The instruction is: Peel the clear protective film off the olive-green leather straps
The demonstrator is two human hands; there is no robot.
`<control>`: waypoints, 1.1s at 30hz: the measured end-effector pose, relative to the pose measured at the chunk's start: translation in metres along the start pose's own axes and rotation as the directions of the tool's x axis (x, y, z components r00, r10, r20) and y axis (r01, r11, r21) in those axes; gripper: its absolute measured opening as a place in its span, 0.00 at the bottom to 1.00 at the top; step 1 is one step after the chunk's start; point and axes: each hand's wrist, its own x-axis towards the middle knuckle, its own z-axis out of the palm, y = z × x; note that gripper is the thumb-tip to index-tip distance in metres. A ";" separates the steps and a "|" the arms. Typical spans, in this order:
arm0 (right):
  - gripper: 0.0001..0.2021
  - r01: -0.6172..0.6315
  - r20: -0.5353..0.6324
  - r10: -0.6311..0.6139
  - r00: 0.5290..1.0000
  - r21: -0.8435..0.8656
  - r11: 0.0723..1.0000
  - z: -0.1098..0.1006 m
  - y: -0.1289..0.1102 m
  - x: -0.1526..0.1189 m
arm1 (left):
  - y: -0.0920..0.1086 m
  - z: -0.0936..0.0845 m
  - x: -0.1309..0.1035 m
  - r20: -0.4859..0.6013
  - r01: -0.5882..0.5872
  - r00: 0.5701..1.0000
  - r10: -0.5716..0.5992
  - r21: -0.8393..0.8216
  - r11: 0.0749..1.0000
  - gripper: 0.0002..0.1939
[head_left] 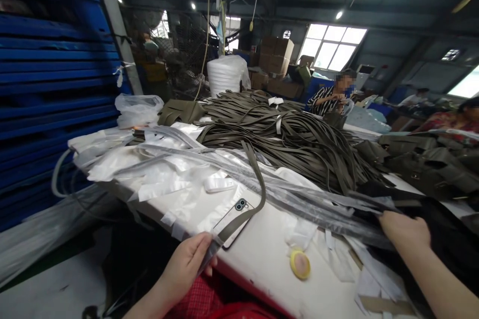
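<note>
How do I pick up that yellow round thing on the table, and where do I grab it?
Probably pinch the yellow round thing by its rim, at two opposite edges, coming down from the near side. It looks like a low disc resting on the white tabletop, with no handle showing, and a plastic scrap lies close by its far edge.

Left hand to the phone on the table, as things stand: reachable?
Likely yes: the phone lies just beyond the left hand, partly uncovered. But the olive strap crosses over it, and that hand is holding the strap's near end, so it would probably have to let go first.
</note>
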 end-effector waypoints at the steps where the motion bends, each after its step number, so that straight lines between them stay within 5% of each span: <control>1: 0.25 -0.050 -0.001 0.050 0.999 -0.054 0.997 -0.008 0.013 0.005 | 0.000 0.001 0.001 0.009 -0.003 1.000 0.003 0.007 1.000 0.30; 4: 0.29 -0.140 0.035 0.148 0.988 -0.184 0.973 -0.018 0.038 0.015 | -0.001 0.003 0.005 0.023 -0.011 1.000 0.010 0.032 0.999 0.29; 6: 0.28 -0.112 0.051 0.126 0.991 -0.224 0.968 -0.012 0.032 0.015 | -0.001 0.006 0.005 0.016 -0.003 1.000 0.003 0.040 0.999 0.29; 9: 0.14 0.078 0.039 -0.072 0.997 -0.199 0.977 0.005 -0.024 -0.007 | 0.001 0.010 0.004 0.021 0.014 1.000 -0.015 0.045 0.999 0.29; 10: 0.08 0.202 0.006 -0.203 0.979 -0.119 0.972 0.009 -0.054 -0.025 | 0.004 0.012 0.003 0.030 0.013 0.999 -0.014 0.044 0.999 0.29; 12: 0.16 0.295 0.186 -0.344 0.920 0.249 0.923 0.009 -0.118 -0.074 | 0.012 0.018 0.000 0.053 -0.006 0.999 0.004 0.033 0.999 0.29; 13: 0.20 0.211 0.409 -0.426 0.807 0.474 0.855 0.008 -0.151 -0.102 | 0.017 0.022 -0.003 0.063 -0.022 0.998 0.020 0.028 0.999 0.29; 14: 0.24 0.051 0.601 -0.552 0.578 0.649 0.759 0.008 -0.182 -0.131 | 0.023 0.025 -0.006 0.072 -0.042 0.997 0.040 0.029 0.999 0.29; 15: 0.27 -0.149 0.668 -0.689 0.282 0.740 0.656 0.010 -0.210 -0.155 | 0.027 0.029 -0.010 0.087 -0.062 0.994 0.059 0.033 0.997 0.29; 16: 0.29 -0.335 0.615 -0.784 0.088 0.759 0.558 0.015 -0.236 -0.175 | 0.030 0.031 -0.013 0.110 -0.079 0.991 0.074 0.040 0.996 0.28; 17: 0.31 -0.488 0.551 -0.831 0.069 0.745 0.454 0.022 -0.259 -0.188 | 0.031 0.032 -0.015 0.137 -0.088 0.987 0.081 0.048 0.995 0.28; 19: 0.32 -0.672 0.552 -0.742 0.380 0.716 0.189 0.036 -0.291 -0.196 | 0.028 0.031 -0.016 0.189 -0.082 0.980 0.067 0.071 0.994 0.27; 21: 0.30 -0.649 0.533 -0.639 0.555 0.758 0.068 0.044 -0.307 -0.192 | 0.025 0.030 -0.015 0.194 -0.063 0.980 0.041 0.112 0.992 0.27; 23: 0.28 -0.594 0.502 -0.575 0.646 0.804 0.035 0.045 -0.312 -0.186 | 0.025 0.031 -0.013 0.145 -0.060 0.989 0.038 0.150 0.987 0.26; 26: 0.26 -0.548 0.474 -0.592 0.652 0.834 0.065 0.046 -0.315 -0.189 | 0.032 0.034 -0.008 0.072 -0.065 0.996 0.056 0.136 0.989 0.26; 30: 0.30 -0.473 0.526 -0.702 0.479 0.829 0.299 0.047 -0.321 -0.205 | 0.041 0.029 -0.001 0.061 -0.092 0.994 0.088 0.051 0.994 0.29; 31: 0.29 -0.491 0.539 -0.705 0.461 0.816 0.304 0.046 -0.322 -0.205 | 0.042 0.028 -0.002 0.064 -0.099 0.993 0.096 0.056 0.993 0.29; 33: 0.26 -0.590 0.543 -0.664 0.515 0.786 0.185 0.043 -0.323 -0.193 | 0.043 0.026 -0.003 0.081 -0.094 0.993 0.086 0.096 0.991 0.29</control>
